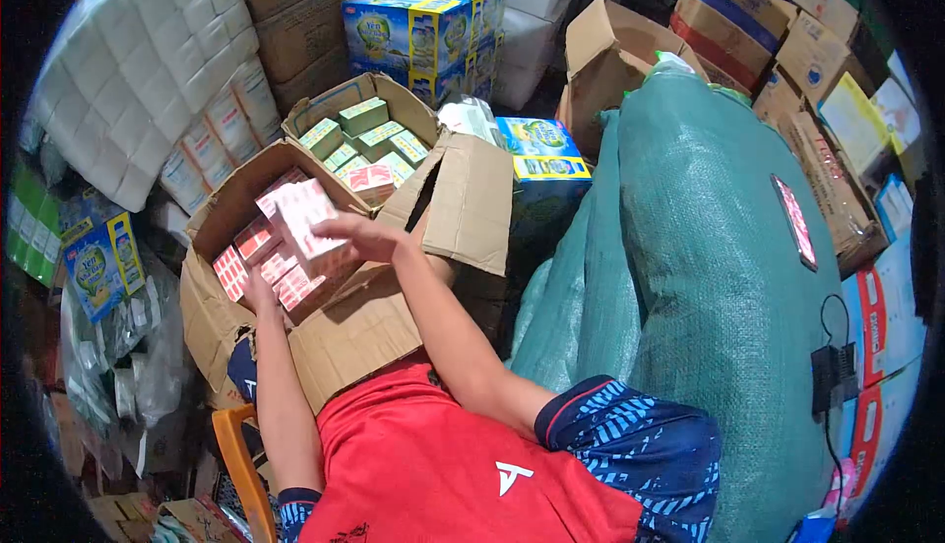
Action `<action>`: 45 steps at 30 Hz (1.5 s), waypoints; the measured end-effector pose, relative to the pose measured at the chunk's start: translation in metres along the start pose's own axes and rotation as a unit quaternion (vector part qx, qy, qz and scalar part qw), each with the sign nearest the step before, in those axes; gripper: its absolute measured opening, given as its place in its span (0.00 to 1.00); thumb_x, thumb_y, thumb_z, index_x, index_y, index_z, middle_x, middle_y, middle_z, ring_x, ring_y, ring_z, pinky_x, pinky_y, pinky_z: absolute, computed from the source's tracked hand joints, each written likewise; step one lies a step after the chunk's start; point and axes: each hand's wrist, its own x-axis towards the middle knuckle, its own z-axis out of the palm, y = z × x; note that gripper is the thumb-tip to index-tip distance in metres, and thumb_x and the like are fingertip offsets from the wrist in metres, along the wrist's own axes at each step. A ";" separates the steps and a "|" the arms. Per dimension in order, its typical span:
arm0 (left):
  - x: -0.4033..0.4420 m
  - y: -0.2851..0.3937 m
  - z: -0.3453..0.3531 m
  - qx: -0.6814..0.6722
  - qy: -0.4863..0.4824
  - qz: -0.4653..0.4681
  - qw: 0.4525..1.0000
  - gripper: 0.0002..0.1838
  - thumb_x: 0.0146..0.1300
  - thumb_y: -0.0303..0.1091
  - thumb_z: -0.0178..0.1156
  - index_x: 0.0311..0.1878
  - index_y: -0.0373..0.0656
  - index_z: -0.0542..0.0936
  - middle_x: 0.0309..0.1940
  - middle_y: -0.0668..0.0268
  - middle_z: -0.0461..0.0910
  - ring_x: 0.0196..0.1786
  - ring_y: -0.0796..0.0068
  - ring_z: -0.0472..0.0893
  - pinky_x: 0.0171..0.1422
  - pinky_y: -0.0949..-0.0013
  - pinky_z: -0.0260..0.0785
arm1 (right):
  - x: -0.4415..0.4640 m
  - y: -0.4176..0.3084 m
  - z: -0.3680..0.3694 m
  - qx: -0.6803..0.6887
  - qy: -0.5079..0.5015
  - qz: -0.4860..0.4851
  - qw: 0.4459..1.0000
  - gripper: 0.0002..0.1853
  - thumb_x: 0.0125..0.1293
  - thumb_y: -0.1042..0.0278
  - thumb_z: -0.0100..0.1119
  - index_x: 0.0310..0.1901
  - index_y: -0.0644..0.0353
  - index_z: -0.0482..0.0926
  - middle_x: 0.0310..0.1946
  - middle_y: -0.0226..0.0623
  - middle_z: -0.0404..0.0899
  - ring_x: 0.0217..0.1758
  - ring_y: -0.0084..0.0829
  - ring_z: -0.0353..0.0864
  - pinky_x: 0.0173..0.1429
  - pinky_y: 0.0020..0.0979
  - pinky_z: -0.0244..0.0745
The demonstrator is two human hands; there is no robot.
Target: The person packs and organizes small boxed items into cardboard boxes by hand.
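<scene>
In the head view, an open cardboard box (pixel 354 346) sits against my body, holding several red-and-white packs (pixel 258 240). My right hand (pixel 362 236) reaches in from the right and grips a pale pink-and-white pack (pixel 303 210) by its right side, tilted above the others. Low on the left inside the same box is my left hand (pixel 260 293), against the red-and-white packs; its fingers are mostly hidden. Just behind stands a second open carton (pixel 300 120) with several green-and-white packs (pixel 362 116) and a red-and-white pack (pixel 370 179) at its near edge.
Large green woven sacks (pixel 709 248) fill the right, with a phone-like object (pixel 795 220) on top. Blue-and-yellow cartons (pixel 409 33) are stacked behind. White wrapped bundles (pixel 148 61) rise at left. An orange chair arm (pixel 242 469) is beside my left forearm.
</scene>
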 end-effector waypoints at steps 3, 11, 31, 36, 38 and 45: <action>0.030 -0.031 -0.021 0.078 0.057 0.040 0.995 0.26 0.62 0.37 0.60 0.63 0.38 0.73 0.54 0.57 0.78 0.52 0.65 0.80 0.55 0.59 0.73 | -0.022 -0.021 -0.001 0.090 0.075 -0.051 0.992 0.28 0.64 0.53 0.62 0.61 0.58 0.69 0.44 0.34 0.83 0.39 0.25 0.85 0.36 0.31 0.82; -0.011 -0.002 0.004 -0.058 -0.027 -0.004 0.998 0.39 0.63 0.46 0.62 0.71 0.37 0.61 0.65 0.55 0.68 0.66 0.65 0.70 0.68 0.59 0.64 | -0.018 -0.018 -0.054 0.120 0.301 -0.180 0.929 0.34 0.63 0.57 0.66 0.67 0.54 0.63 0.55 0.35 0.75 0.50 0.32 0.82 0.52 0.38 0.80; -0.005 -0.016 -0.003 0.490 0.096 -0.012 0.867 0.53 0.57 0.65 0.59 0.78 0.47 0.49 0.75 0.35 0.26 0.78 0.36 0.36 0.80 0.47 0.37 | -0.017 -0.019 -0.060 0.200 0.186 -0.260 0.926 0.37 0.69 0.54 0.57 0.73 0.51 0.51 0.62 0.39 0.69 0.57 0.38 0.75 0.64 0.45 0.74; -0.015 -0.009 -0.003 0.422 0.110 0.054 0.898 0.50 0.52 0.62 0.63 0.71 0.39 0.61 0.73 0.31 0.37 0.77 0.35 0.40 0.79 0.50 0.41 | -0.015 -0.016 -0.067 0.207 0.216 -0.267 0.916 0.27 0.67 0.54 0.58 0.62 0.57 0.65 0.66 0.41 0.62 0.63 0.39 0.70 0.66 0.49 0.71; -0.042 0.013 -0.001 0.359 0.110 0.082 0.923 0.52 0.49 0.58 0.67 0.72 0.38 0.57 0.73 0.32 0.41 0.77 0.38 0.43 0.79 0.51 0.44 | -0.018 -0.021 -0.054 0.205 0.228 -0.264 0.915 0.27 0.67 0.55 0.59 0.63 0.57 0.65 0.64 0.40 0.66 0.63 0.39 0.70 0.66 0.49 0.71; -0.031 0.008 0.000 0.341 0.187 0.118 0.914 0.55 0.52 0.52 0.67 0.73 0.36 0.46 0.67 0.37 0.56 0.69 0.45 0.62 0.73 0.53 0.55 | -0.010 -0.015 -0.051 0.194 0.226 -0.240 0.924 0.29 0.68 0.55 0.57 0.67 0.55 0.62 0.62 0.38 0.68 0.59 0.38 0.73 0.66 0.48 0.71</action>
